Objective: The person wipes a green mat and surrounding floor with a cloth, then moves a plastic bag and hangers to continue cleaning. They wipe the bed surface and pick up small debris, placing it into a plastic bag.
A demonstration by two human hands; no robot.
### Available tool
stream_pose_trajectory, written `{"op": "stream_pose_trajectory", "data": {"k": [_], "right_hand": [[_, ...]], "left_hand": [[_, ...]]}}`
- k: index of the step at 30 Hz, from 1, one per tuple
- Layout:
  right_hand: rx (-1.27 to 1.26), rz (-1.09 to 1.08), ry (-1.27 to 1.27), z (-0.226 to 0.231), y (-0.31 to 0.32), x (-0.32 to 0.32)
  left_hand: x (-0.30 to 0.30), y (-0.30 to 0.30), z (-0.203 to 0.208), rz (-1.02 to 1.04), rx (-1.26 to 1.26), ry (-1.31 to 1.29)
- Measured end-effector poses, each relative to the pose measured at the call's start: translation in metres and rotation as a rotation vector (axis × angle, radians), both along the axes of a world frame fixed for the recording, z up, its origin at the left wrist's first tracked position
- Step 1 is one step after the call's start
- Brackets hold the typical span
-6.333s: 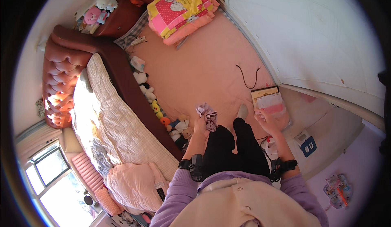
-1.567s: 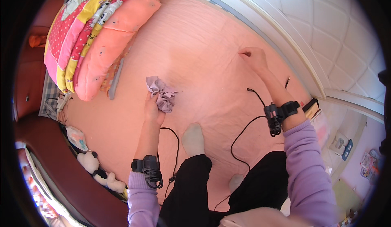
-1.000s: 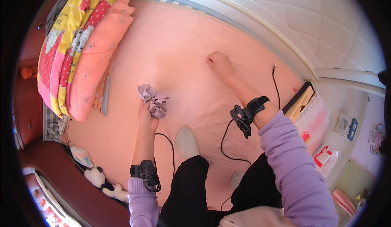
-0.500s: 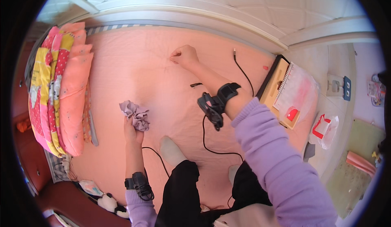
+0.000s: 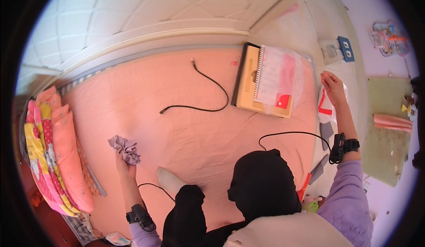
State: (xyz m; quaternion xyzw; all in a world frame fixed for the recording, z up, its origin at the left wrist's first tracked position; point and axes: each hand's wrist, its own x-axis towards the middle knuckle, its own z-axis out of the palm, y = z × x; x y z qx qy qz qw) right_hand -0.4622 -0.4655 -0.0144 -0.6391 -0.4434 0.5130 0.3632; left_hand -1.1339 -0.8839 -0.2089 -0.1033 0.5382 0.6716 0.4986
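A crumpled, ruffled purple-grey piece that looks like cloth (image 5: 126,149) is in my left hand (image 5: 127,168), whose fingers are closed around its lower side. It is held over the left part of the bed. My right hand (image 5: 334,87) is stretched out past the bed's right edge, with its fingertips pressed together; anything pinched there is too small to make out. Below and beside that hand is a white plastic bag with red print (image 5: 326,104). Both wrists carry black strapped-on devices, and a black cable runs from the right one (image 5: 338,148).
A loose black cable (image 5: 212,110) lies curved on the pink bed sheet (image 5: 177,127). At the bed's far right rests a wooden board (image 5: 248,97) bearing a spiral notebook (image 5: 270,78) and plastic wrap. Folded quilts (image 5: 66,154) are stacked at the left. My legs occupy the near side.
My right hand has swung from above the middle of the bed to beyond its right edge. The view has turned to the right. My left hand still holds the crumpled cloth.
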Motion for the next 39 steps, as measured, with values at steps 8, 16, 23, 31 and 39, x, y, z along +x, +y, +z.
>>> {"op": "stream_pose_trajectory", "data": {"k": [8,16,23,31,39], "right_hand": [[0.15,-0.46,-0.199,0.032,-0.036,0.201],[-0.122,-0.663,-0.446,0.013,-0.029,0.274],[-0.16,-0.564,-0.709,0.001,-0.034,0.253],[-0.24,0.171,-0.847,-0.055,-0.052,0.249],[0.161,0.003,-1.538,-0.019,-0.041,0.224]], "left_hand": [[0.001,0.017,0.0,-0.061,-0.067,-0.01],[0.008,0.018,0.004,-0.105,-0.078,0.034],[0.009,0.011,0.006,-0.114,-0.093,0.026],[0.008,0.013,0.007,-0.174,-0.031,0.046],[0.008,0.002,0.008,-0.066,-0.053,0.009]]}}
